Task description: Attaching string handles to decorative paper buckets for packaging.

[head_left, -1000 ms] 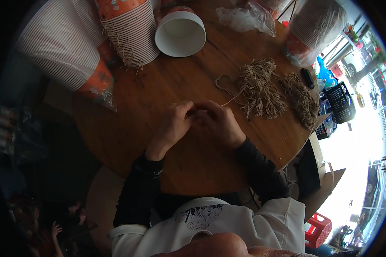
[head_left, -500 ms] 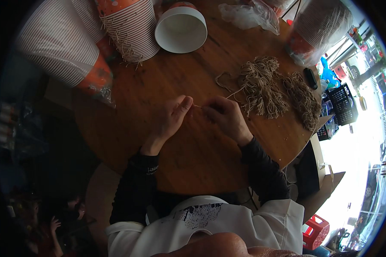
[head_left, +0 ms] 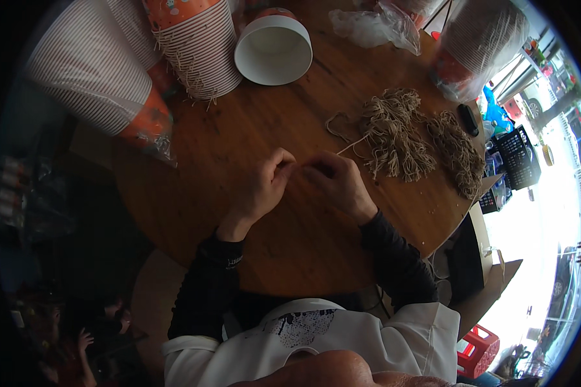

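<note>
Over the middle of the round wooden table (head_left: 226, 135), my hands meet fingertip to fingertip. My left hand (head_left: 259, 190) is closed in a pinch, thumb against the forefinger. My right hand (head_left: 342, 186) is also pinched, fingers curled. A thin beige string (head_left: 353, 145) shows behind the right hand, slanting up toward a tangled pile of string (head_left: 399, 132). The bit between the fingertips is too small to see clearly. A second, darker string bundle (head_left: 457, 151) lies right of the pile.
Stacked paper tubs (head_left: 200, 55) with string bits clinging to them stand at the back left, beside plastic-wrapped stacks (head_left: 90, 64). A single white tub (head_left: 274, 51) lies tipped toward me. Far right are another wrapped stack (head_left: 478, 45), a small black object (head_left: 468, 119) and a plastic bag (head_left: 377, 27).
My hands have come closer together, and the short length of string seen between them is now hidden at the fingertips. My left hand has turned slightly and shifted right.
</note>
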Motion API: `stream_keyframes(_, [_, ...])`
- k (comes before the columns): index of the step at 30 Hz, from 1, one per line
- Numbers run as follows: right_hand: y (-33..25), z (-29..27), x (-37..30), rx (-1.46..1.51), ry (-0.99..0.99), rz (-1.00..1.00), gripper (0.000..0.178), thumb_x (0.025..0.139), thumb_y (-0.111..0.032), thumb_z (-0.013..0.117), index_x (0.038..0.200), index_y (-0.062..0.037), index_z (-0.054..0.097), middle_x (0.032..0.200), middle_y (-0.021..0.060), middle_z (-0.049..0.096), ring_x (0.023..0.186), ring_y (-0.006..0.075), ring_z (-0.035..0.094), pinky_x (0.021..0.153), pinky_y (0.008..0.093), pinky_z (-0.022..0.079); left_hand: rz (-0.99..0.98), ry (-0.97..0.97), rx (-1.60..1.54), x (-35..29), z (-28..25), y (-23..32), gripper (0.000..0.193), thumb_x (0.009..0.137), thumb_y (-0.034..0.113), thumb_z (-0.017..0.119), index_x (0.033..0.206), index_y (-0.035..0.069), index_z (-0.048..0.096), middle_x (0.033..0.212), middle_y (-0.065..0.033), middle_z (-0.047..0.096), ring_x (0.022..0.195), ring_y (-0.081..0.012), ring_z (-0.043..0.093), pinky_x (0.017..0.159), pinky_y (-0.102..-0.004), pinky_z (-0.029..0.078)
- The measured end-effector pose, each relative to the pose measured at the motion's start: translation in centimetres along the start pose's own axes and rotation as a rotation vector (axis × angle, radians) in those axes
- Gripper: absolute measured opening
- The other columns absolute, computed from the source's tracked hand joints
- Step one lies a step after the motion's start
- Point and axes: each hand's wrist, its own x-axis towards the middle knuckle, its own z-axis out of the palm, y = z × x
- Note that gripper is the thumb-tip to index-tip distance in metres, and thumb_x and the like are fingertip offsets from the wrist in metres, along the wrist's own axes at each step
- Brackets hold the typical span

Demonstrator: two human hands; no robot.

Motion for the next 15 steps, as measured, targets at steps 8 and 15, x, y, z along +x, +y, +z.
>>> stream_keyframes(8, [4.2, -0.4, 3.1, -0.082, 0.045, 0.041, 0.013, 0.089, -0.01, 0.059, 0.097, 0.0011, 0.062, 0.084, 0.0152, 0.067, 0.074, 0.0226, 0.067, 0.067, 0.0332, 0.052, 0.305, 0.279, 0.445, 7.5, -3.7, -4.0, 0.05, 0.089, 0.007, 0.063, 0.135, 0.002, 0.041, 0.129, -0.0181, 0.047, 0.118, -0.0299, 0.05, 0.097, -0.0398, 0.045])
stream_keyframes(15, [6.3, -1.2, 16.3, 0.319, 0.531, -0.021, 0.012, 0.091, -0.01, 0.058, 0.095, 0.0005, 0.062, 0.081, 0.0068, 0.065, 0.068, 0.0123, 0.06, 0.06, 0.0281, 0.049, 0.129, 0.568, 0.377, 15.7, -10.4, -11.8, 0.041, 0.092, 0.011, 0.061, 0.13, -0.001, 0.047, 0.117, -0.0165, 0.057, 0.102, -0.0267, 0.058, 0.085, -0.0365, 0.049])
